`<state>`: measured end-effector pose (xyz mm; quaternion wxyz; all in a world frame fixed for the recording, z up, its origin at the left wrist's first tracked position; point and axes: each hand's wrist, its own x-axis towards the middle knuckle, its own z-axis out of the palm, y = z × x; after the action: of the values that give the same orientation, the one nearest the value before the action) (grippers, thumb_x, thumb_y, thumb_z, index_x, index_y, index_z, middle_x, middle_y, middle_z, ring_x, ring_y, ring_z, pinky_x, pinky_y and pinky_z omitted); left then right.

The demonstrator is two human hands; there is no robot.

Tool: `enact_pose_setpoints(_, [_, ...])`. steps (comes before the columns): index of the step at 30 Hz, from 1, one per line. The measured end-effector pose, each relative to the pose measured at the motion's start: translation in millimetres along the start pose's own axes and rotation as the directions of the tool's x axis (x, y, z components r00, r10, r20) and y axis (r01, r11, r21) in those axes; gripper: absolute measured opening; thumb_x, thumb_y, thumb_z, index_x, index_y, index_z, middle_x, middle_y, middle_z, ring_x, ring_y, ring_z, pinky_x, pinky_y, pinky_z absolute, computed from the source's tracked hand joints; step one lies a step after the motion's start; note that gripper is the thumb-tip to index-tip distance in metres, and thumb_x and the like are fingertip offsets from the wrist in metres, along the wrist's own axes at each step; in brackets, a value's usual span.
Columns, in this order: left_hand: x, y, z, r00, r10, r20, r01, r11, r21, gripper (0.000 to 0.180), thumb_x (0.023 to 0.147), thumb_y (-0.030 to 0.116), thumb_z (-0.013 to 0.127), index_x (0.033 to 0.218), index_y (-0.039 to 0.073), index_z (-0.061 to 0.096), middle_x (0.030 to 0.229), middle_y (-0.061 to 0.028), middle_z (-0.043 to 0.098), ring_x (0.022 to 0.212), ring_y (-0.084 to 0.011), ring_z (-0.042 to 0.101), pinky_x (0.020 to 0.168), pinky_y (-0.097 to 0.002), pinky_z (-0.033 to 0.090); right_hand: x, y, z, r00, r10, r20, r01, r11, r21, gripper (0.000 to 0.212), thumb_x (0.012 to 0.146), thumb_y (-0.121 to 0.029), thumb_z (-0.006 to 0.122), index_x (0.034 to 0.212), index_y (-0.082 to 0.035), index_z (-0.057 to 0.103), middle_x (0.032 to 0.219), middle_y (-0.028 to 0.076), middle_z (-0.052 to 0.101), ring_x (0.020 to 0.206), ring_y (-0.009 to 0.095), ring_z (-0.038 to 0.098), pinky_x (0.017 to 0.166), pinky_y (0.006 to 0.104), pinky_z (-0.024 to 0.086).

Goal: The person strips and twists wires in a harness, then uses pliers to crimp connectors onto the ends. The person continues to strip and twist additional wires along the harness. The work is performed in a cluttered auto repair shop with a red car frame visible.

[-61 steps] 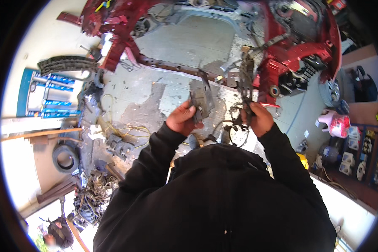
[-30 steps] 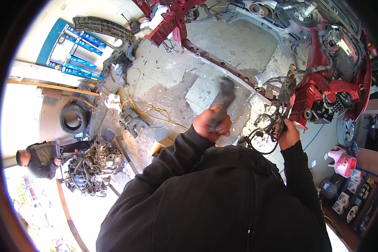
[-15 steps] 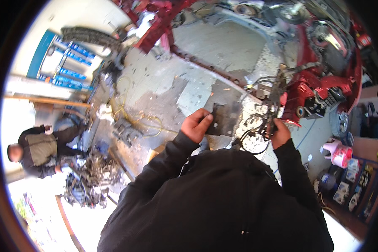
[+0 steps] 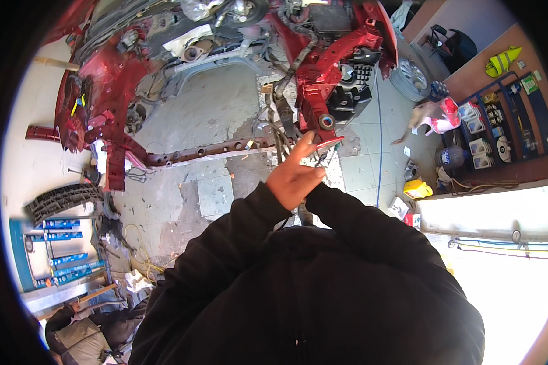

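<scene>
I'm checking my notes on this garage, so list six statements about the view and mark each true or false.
1. The left hand is gloved. False: the left hand is bare.
2. The car frame is blue. False: the car frame is red.
3. A blue line runs along the tiled floor. True.
4. A yellow jug is on the right. True.
5. The bright yellow cloth is lower left. False: the bright yellow cloth is upper right.
6. A wheel shows. True.

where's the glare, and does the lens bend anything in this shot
Head view: lower right burns out to white, below the yellow jug; head view: fisheye bending toward the rounded black border; head view: left hand brightly lit, while the black jacket loses most detail.
</scene>
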<state>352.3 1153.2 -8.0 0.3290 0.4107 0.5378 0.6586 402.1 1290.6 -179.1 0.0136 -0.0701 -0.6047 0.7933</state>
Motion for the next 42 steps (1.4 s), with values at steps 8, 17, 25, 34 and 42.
enact_pose_setpoints(8, [-58, -116, -18, 0.769, -0.494, -0.406, 0.461, 0.868, -0.183, 0.047, 0.1, 0.013, 0.07, 0.138, -0.006, 0.05, 0.112, -0.0115, 0.071, 0.1, -0.0171, 0.068, 0.085, -0.0303, 0.055, -16, -53, 23, 0.928, 0.246, -0.281, -0.333, 0.885, -0.325, 0.034, 0.103, -0.033, 0.067, 0.11, -0.001, 0.077, 0.084, 0.01, 0.075, 0.075, 0.017, 0.069, 0.071, 0.0349, 0.056])
enact_pose_setpoints(17, [-76, -106, -33, 0.759, -0.388, -0.523, 0.543, 0.821, 0.178, 0.035, 0.094, 0.009, 0.061, 0.127, -0.003, 0.058, 0.089, -0.0093, 0.068, 0.076, -0.017, 0.062, 0.069, -0.0347, 0.052, -6, -71, 21, 0.986, 0.102, -0.133, -0.161, 0.791, -0.591, 0.029, 0.102, -0.027, 0.065, 0.102, 0.001, 0.072, 0.091, 0.017, 0.067, 0.087, 0.033, 0.066, 0.08, 0.0417, 0.052])
enact_pose_setpoints(25, [-67, -96, -33, 0.764, -0.302, -0.57, 0.447, 0.885, 0.13, 0.03, 0.093, 0.009, 0.058, 0.121, -0.002, 0.058, 0.083, -0.0158, 0.069, 0.071, -0.0249, 0.066, 0.066, -0.0394, 0.052, 0, -125, 36, 0.994, 0.068, -0.085, -0.076, 0.992, -0.096, 0.015, 0.105, -0.016, 0.061, 0.102, -0.002, 0.066, 0.108, 0.004, 0.061, 0.092, 0.012, 0.058, 0.086, 0.0311, 0.048])
enact_pose_setpoints(34, [-58, -81, -26, 0.761, -0.289, -0.581, 0.369, 0.929, 0.021, 0.029, 0.104, 0.023, 0.064, 0.115, -0.004, 0.058, 0.086, -0.0165, 0.071, 0.074, -0.0221, 0.067, 0.068, -0.0373, 0.054, -42, -152, 27, 0.995, 0.083, -0.059, -0.052, 0.915, 0.401, 0.006, 0.093, -0.005, 0.069, 0.088, -0.005, 0.066, 0.113, 0.008, 0.062, 0.083, 0.016, 0.059, 0.073, 0.0356, 0.049])
enact_pose_setpoints(42, [-63, -78, -26, 0.737, -0.357, -0.574, 0.43, 0.903, -0.009, 0.033, 0.105, 0.028, 0.067, 0.113, -0.004, 0.059, 0.084, -0.0107, 0.069, 0.071, -0.0166, 0.064, 0.064, -0.0353, 0.052, -29, -175, 23, 0.995, 0.103, 0.015, -0.047, 0.567, -0.822, 0.025, 0.09, -0.018, 0.075, 0.087, -0.001, 0.057, 0.074, 0.009, 0.053, 0.068, 0.017, 0.055, 0.062, 0.0399, 0.042])
